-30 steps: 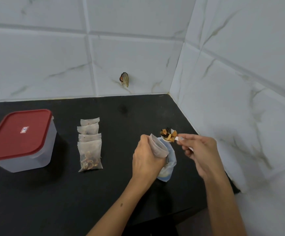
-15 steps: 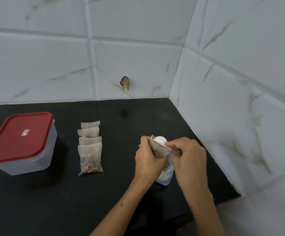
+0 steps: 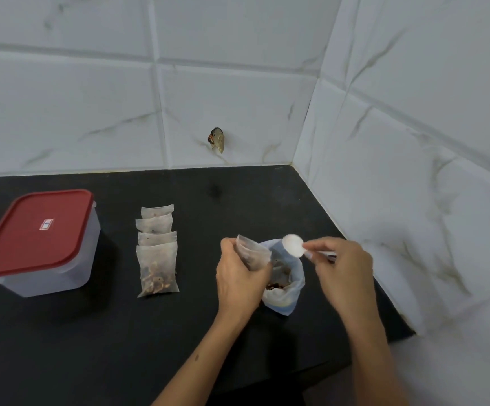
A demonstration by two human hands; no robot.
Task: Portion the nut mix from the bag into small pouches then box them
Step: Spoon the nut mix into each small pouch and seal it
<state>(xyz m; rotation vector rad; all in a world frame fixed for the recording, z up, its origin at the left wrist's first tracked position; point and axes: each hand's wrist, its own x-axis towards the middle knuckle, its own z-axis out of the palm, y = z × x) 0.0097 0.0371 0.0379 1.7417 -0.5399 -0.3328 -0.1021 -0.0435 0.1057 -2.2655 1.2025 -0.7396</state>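
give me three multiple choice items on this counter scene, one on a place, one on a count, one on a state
1. Where is the row of filled pouches?
A. between the box and the person's hands
B. inside the box
C. right of the bag

2. How many pouches are in that row?
A. two
B. four
C. six

3. What is the state of the spoon in the right hand?
A. heaped with nut mix
B. lying on the counter
C. empty

Answers:
1 A, the row lies on the counter right of the red-lidded box and left of the left hand.
2 B, four overlapping pouches show.
3 C, its white bowl shows bare above the bag.
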